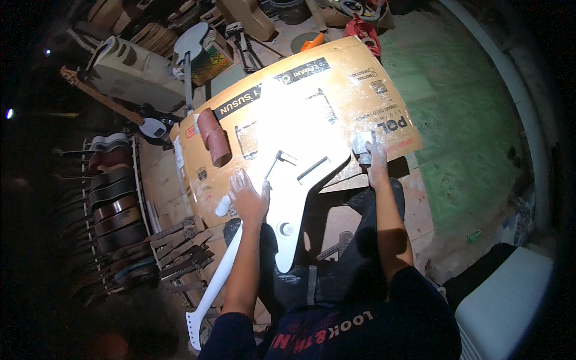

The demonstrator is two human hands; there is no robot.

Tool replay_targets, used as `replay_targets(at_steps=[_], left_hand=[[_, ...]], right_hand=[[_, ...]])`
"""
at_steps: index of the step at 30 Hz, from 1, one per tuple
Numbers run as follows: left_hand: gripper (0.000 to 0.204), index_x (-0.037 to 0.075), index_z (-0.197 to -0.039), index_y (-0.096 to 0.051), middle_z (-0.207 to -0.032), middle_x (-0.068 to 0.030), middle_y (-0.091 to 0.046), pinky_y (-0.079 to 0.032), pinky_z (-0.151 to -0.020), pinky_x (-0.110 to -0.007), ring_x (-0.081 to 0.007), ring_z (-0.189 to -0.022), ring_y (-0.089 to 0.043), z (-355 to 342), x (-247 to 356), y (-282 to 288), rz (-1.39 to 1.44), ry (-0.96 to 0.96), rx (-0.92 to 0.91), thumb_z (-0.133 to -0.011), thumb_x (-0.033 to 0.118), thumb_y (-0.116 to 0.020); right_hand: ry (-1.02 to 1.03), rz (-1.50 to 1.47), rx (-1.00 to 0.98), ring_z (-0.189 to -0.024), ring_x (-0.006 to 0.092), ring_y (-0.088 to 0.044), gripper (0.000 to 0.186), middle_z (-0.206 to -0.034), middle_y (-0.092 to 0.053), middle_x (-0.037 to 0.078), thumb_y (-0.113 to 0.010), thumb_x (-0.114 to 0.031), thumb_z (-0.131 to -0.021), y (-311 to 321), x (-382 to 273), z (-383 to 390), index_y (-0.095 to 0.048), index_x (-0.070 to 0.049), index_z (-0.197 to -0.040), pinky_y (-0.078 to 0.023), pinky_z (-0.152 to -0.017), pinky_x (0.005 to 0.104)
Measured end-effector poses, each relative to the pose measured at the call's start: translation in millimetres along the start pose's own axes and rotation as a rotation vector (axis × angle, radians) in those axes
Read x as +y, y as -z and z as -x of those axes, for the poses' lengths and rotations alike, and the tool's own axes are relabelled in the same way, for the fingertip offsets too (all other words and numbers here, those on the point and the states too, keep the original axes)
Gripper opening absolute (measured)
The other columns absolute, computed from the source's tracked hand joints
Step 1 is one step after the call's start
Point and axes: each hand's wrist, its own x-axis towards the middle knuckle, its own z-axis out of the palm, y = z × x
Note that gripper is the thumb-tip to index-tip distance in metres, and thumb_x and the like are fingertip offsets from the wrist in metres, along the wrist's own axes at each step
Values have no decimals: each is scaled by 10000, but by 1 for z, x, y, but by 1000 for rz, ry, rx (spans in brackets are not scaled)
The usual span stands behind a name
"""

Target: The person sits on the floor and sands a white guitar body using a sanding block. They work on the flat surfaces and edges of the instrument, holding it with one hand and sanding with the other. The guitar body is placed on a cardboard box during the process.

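Observation:
A glaring white guitar body (288,234) lies on a printed cardboard sheet (390,102) and reaches down over my lap. My left hand (248,195) rests open at its left edge, fingers spread. My right hand (377,159) grips a pale grey block (363,144) on the cardboard, right of the body. A loose white guitar neck (213,288) slants down behind my left forearm. A reddish-brown sandpaper roll (213,137) lies left of the body, and a small pale piece (223,205) sits beside my left hand. The body's upper part is washed out by light.
A rack of guitars (114,210) stands on the left. A guitar (147,129), a grey case (132,69) and assorted objects line the back. A green sheet (468,150) covers the floor at right. Stacked white panels (504,294) are at lower right.

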Motion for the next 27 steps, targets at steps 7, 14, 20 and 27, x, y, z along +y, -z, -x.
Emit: replay_targets(at_steps=[7, 14, 20, 27], left_hand=[[845, -19, -1563, -375, -1602, -241, -393, -220, -1241, -536, -427, -1505, -302, -2, 1, 0, 41, -15, 46, -931, 491, -606], [848, -34, -1537, -411, -1573, -258, -425, -234, -1243, -495, -428, -1481, -336, 2, 4, 12, 155, 19, 25, -899, 470, -654], [844, -28, -1512, -457, -1579, -267, -410, -213, -1242, -537, -415, -1505, -305, 2, -7, 9, 269, -67, 70, -864, 462, -686], [824, 12, -1511, -484, -1591, -259, -404, -196, -1244, -546, -412, -1511, -311, 27, -18, 10, 190, -180, 96, -866, 484, -681]], right_hand=[[311, 980, 229, -1012, 464, -639, 449, -1127, -696, 285, -672, -386, -967, 3, 9, -15, -729, 14, -1161, -491, -944, 483], [746, 1014, 506, -946, 413, -633, 264, -975, -662, 215, -822, -210, -818, -4, 8, -4, -677, -1, -886, -503, -893, 474], [932, 622, -25, -945, 281, -662, 74, -999, -708, 160, -674, -38, -864, -37, -14, 48, -627, 7, -829, -511, -858, 351], [495, 967, -677, -902, 326, -626, 245, -944, -570, 163, -668, -10, -743, -64, 14, 187, -519, -48, -934, -523, -845, 402]])
